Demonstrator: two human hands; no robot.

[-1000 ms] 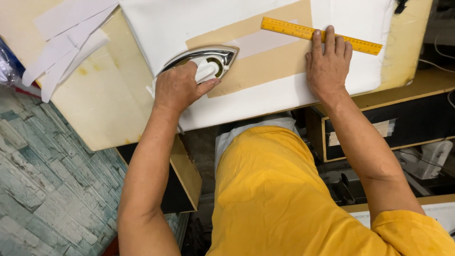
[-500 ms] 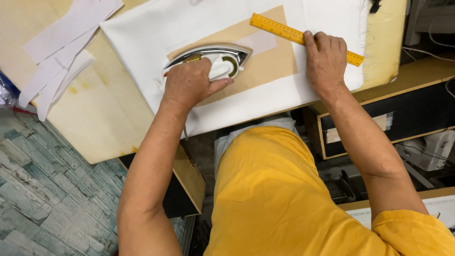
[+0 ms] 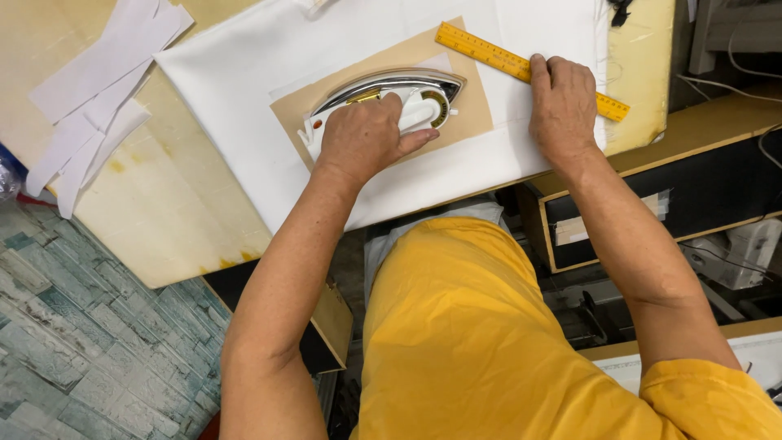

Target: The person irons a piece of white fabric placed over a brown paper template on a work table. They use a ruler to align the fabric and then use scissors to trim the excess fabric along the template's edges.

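My left hand [image 3: 364, 138] grips the handle of a white and silver clothes iron [image 3: 423, 94]. The iron lies flat on a tan paper pattern piece [image 3: 476, 106] that rests on a white fabric [image 3: 244, 114]. My right hand [image 3: 564, 102] presses flat, fingers together, on the white fabric at the pattern's right edge. Its fingertips touch a yellow ruler [image 3: 489, 53] that lies slanted across the top of the pattern.
The fabric covers a padded yellowish ironing table [image 3: 155, 220]. Several white fabric strips [image 3: 98, 90] lie at the table's left. A sewing machine [image 3: 737, 253] and cables sit low at the right. Grey tiled floor [image 3: 73, 342] shows at the lower left.
The iron has slid to the right along the tan pattern under my left hand. My right hand has stayed on the fabric by the ruler.
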